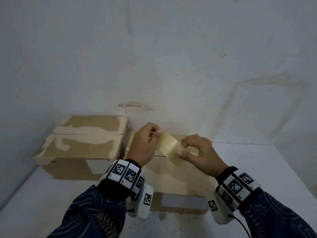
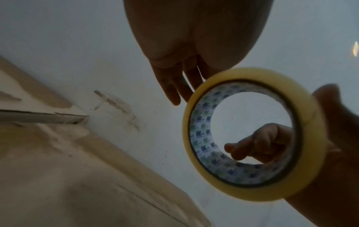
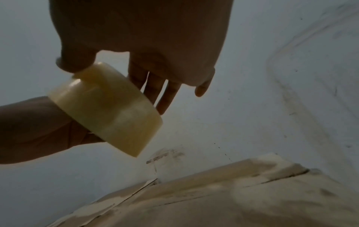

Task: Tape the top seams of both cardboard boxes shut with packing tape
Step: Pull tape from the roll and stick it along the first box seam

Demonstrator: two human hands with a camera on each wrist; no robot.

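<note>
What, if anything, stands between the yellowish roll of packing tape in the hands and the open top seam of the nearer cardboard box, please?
Nothing visible does. The left hand and right hand hold the yellowish roll of packing tape in the air above the nearer cardboard box, with open space below it.

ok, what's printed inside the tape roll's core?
White with a repeating blue-green logo print on the core; left wrist view shows it best.

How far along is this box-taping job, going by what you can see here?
Nothing looks sealed yet. The left brown cardboard box shows an open, untaped top seam, and no fresh tape is visible on what shows of the nearer cardboard box. In hand: the left hand and right hand both hold the yellowish roll of packing tape above that nearer box. Left: taping both seams.
</note>
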